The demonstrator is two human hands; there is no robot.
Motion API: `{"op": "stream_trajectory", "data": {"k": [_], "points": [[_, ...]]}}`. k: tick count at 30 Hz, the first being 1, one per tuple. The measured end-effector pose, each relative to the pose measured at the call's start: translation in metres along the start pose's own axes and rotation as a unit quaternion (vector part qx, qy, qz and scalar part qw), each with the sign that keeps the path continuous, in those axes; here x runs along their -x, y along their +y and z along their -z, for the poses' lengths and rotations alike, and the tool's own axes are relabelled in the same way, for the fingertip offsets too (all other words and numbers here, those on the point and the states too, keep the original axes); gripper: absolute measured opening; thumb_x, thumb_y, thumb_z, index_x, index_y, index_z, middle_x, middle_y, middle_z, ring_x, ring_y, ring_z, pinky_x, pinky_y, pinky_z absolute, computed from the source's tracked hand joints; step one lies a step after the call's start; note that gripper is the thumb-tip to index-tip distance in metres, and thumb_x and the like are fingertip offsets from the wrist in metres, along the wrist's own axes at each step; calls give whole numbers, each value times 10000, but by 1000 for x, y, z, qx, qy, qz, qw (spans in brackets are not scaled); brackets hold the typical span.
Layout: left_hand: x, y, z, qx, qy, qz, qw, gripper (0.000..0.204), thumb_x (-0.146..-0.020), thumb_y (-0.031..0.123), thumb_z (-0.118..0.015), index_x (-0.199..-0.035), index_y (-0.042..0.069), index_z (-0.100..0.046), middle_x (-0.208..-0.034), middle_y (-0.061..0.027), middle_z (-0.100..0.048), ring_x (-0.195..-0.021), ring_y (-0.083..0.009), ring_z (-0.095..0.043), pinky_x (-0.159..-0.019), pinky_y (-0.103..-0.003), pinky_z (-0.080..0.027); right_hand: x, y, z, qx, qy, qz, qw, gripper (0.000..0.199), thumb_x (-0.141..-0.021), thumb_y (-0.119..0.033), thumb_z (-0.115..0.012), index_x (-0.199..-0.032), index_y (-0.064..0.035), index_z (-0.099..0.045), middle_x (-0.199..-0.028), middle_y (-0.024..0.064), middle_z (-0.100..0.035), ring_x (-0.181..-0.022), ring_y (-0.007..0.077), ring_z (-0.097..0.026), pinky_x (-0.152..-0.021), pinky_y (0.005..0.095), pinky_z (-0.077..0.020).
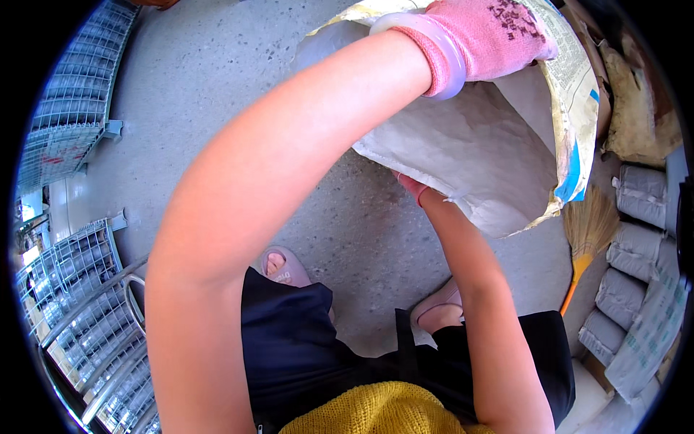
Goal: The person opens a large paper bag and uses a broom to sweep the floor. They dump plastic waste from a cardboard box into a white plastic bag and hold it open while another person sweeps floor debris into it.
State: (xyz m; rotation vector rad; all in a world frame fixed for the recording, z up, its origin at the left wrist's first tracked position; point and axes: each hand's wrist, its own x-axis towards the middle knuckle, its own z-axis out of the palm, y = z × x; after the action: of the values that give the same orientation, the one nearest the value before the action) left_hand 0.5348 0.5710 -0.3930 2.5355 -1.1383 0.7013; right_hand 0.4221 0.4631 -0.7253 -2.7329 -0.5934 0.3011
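A large paper sack (pixel 463 148), whitish inside and printed outside, gapes at the upper right with its mouth toward me. My left hand (pixel 491 40), in a pink knit glove with dark print, reaches across and grips the sack's far right rim; its fingertips are partly hidden. Round that wrist sits a pale lilac translucent ring (pixel 452 61). My right hand (pixel 410 186), also in a pink glove, is under the sack's near left edge. Most of it is covered by the sack, so its fingers do not show.
Wire mesh cages (pixel 76 94) with stacked contents line the left side. A metal-framed chair or stool (pixel 108 340) is at lower left. On the right are a straw broom (pixel 589 224) with an orange handle, stacked grey packages (pixel 632 253) and a worn tan sack (pixel 632 108). Beneath me is concrete floor (pixel 210 79).
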Motion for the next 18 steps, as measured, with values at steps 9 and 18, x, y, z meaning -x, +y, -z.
{"op": "stream_trajectory", "data": {"k": [9,18], "points": [[12,-11,-13,1,44,-36,998,214,-826,197,-458,-871,100,-643,-834,-110,-650,-781,-250,-637,-635,-378,-500,68,-42,33,-120,-122,129,977,262,-836,-158,-503,-1082,-97,-572,-1162,114,-524,-1062,302,-501,-879,366,-442],[15,-9,-2,24,-2,-28,999,206,-829,204,-450,-862,106,-628,-790,-112,-635,-745,-258,-629,-619,-386,-488,83,-59,52,-94,-82,-42,991,401,-782,-116,-601,-1168,-117,-493,-1142,135,-520,-1018,327,-527,-818,399,-469]]}}
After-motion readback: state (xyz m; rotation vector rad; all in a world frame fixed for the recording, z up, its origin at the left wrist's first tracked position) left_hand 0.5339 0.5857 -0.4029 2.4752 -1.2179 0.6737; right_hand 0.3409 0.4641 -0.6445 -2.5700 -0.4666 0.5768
